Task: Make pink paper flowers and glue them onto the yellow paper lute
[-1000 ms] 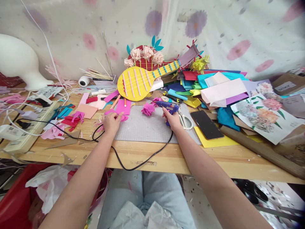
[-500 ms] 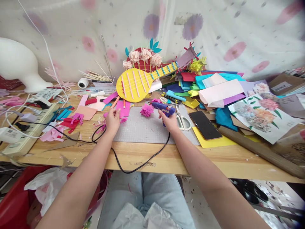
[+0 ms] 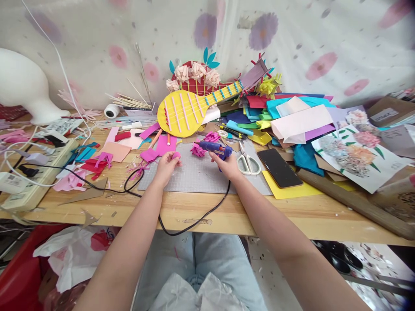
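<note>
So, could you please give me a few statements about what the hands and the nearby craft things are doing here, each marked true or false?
1. The right hand holds a blue glue gun. True.
2. The left hand holds a small pink piece over the grey cutting mat. True.
3. The scissors are in the left hand. False: they lie on the mat, right of the glue gun.
4. The phone stands upright against the wall. False: it lies flat on the yellow sheet.
5. The yellow paper guitar lies behind the mat. True.
</note>
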### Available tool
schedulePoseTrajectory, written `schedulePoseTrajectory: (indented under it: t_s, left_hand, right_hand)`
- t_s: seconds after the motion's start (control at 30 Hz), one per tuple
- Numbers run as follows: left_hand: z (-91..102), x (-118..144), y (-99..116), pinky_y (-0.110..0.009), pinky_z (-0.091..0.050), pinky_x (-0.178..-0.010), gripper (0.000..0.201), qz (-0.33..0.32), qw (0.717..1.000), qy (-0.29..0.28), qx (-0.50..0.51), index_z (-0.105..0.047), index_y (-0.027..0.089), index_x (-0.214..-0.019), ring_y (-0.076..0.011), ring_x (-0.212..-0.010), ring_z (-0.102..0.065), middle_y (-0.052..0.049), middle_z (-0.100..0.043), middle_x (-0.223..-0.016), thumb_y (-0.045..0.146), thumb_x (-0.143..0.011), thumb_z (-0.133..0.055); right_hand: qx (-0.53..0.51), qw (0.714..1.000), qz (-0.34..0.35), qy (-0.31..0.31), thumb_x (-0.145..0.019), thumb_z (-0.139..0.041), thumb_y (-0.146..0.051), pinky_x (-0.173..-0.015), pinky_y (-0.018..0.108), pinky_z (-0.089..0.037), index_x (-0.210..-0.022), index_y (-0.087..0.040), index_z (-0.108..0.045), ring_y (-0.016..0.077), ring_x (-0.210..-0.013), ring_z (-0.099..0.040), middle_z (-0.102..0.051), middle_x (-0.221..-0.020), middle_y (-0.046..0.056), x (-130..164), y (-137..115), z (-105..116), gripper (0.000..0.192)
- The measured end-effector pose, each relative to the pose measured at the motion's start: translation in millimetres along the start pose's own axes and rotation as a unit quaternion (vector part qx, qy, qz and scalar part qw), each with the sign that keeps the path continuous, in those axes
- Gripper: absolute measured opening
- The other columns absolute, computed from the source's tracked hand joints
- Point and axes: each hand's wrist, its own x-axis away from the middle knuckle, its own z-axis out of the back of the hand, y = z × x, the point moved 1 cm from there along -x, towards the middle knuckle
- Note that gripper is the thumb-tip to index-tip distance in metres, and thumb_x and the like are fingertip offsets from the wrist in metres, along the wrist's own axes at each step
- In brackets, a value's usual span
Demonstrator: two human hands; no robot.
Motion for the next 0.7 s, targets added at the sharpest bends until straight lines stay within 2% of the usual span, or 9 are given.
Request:
schedulePoseTrajectory:
  t_s: [0.13, 0.23, 0.47, 0.7]
  left_hand:
    - [-0.5, 3.0, -6.6, -0.024, -0.052, -0.054, 0.027, -0.013, 0.999, 0.01, -0.04, -0.05, 0.017, -0.084, -0.009, -0.055, -0.059, 0.003, -0.058, -0.07, 0.022, -0.064, -0.067]
    - [-1.9, 4.9, -7.9, -0.024, -0.052, -0.052, 0.029, -0.009, 0.999, 0.016, -0.042, -0.048, 0.016, -0.088, -0.0114, -0.055, -0.062, 0.004, -0.058, -0.066, 0.017, -0.064, -0.066]
    - [-4.7, 6.8, -6.4, -0.025, -0.053, -0.051, 0.031, -0.009, 0.997, 0.019, -0.071, -0.046, 0.017, -0.089, -0.013, -0.053, -0.063, 0.006, -0.057, -0.06, 0.016, -0.065, -0.066]
    - [-4.9, 7.2, -6.8, -0.027, -0.053, -0.053, 0.033, -0.009, 0.997, 0.006, -0.076, -0.047, 0.017, -0.089, -0.0139, -0.052, -0.063, 0.006, -0.057, -0.058, 0.019, -0.065, -0.068]
  right_hand:
    - [0.066, 0.994, 0.025, -0.078, -0.068, -0.063, -0.054, -0.059, 0.028, -0.045, -0.072, -0.018, -0.064, 0.0167, -0.063, -0.058, -0.064, -0.065, 0.003, 2.6, 1.4, -4.2, 0.037]
    - [0.109, 0.987, 0.038, -0.11, -0.07, -0.061, -0.052, -0.059, 0.028, -0.044, -0.072, -0.018, -0.066, 0.0176, -0.064, -0.059, -0.064, -0.063, 0.003, 4.3, -1.7, -5.9, 0.035]
    - [0.177, 0.977, 0.048, -0.106, -0.071, -0.062, -0.052, -0.059, 0.026, -0.041, -0.076, -0.02, -0.068, 0.0168, -0.062, -0.058, -0.065, -0.064, 0.001, 5.7, -5.7, -6.2, 0.033]
    - [0.204, 0.972, 0.052, -0.104, -0.072, -0.061, -0.052, -0.062, 0.028, -0.042, -0.079, -0.02, -0.07, 0.0201, -0.068, -0.061, -0.069, -0.073, 0.004, 5.1, -1.7, -8.3, 0.034]
